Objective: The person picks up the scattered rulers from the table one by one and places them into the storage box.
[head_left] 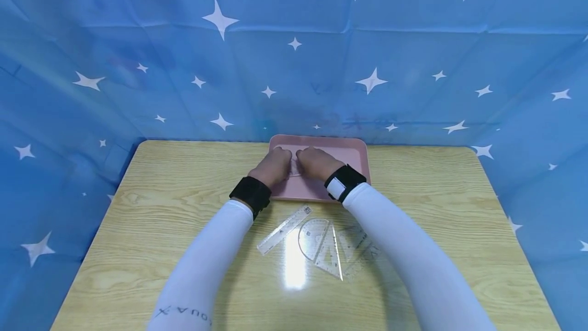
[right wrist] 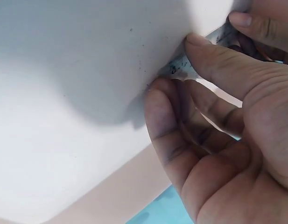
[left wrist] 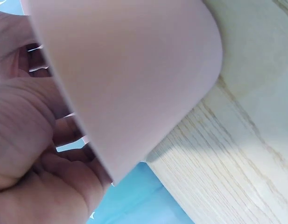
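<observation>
Pinching a thin, clear plastic strip with dark markings [head_left: 294, 169] between thumb and fingers, the person's right hand [head_left: 318, 162] is held close to the left hand [head_left: 274, 165], whose curled fingers grip the other end of the same strip; the tray's wall hides the left fingertips in the left wrist view. The strip spans the small gap between the hands, over the floor of a shallow, pink, rectangular tray with rounded corners [head_left: 352, 156]. Both wrists wear a black band [head_left: 251, 194], and white sleeves [head_left: 216, 254] cover the forearms. Just in front of the tray, a clear, straight plastic ruler [head_left: 284, 230] lies slantwise. To its right are a clear, semicircular plastic protractor [head_left: 312, 236], a clear, triangular plastic set square [head_left: 328, 254] close against it, and another clear plastic piece [head_left: 352, 243] near the right sleeve, its outline too faint to tell. Beneath everything is a pale wood-grain table [head_left: 184, 193], backed by a blue cloth with white stars [head_left: 294, 9].
</observation>
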`<state>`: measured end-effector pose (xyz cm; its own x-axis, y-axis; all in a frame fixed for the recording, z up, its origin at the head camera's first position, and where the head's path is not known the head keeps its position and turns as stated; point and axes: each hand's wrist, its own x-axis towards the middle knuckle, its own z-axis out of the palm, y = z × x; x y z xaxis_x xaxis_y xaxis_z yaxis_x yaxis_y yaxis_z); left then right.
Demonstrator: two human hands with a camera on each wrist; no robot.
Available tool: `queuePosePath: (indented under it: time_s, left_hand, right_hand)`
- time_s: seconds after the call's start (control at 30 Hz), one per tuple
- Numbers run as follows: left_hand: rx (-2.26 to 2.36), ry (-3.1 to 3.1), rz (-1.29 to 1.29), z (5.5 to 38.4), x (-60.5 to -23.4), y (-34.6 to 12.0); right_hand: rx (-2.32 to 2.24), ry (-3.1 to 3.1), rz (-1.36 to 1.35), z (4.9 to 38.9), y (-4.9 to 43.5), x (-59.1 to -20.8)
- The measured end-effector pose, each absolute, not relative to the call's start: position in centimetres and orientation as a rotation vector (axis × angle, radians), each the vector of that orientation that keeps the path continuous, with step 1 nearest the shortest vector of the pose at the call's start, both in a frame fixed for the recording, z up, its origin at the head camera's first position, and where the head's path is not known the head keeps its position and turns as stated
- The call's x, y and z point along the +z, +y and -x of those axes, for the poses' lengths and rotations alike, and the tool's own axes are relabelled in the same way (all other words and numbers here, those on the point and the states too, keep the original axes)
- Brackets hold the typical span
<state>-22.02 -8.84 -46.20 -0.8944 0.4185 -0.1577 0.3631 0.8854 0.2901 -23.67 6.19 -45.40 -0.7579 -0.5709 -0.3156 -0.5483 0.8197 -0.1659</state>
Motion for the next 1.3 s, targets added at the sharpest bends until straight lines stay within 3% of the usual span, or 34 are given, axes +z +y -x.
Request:
queuePosePath:
  time_s: [0.73,1.0,1.3]
  left_hand:
    - [0.449,2.846,-0.584,20.7,-45.7,-9.4]
    - [0.385,2.953,-0.674,19.6,-44.4,-10.4]
    - [0.497,2.976,-0.592,17.9,-42.9,-11.2]
  right_hand:
    - [-0.133,2.623,0.78,22.7,7.1,-44.6]
    - [-0.275,2.74,0.943,21.4,8.6,-44.5]
    - [-0.399,2.854,1.137,19.2,9.4,-44.1]
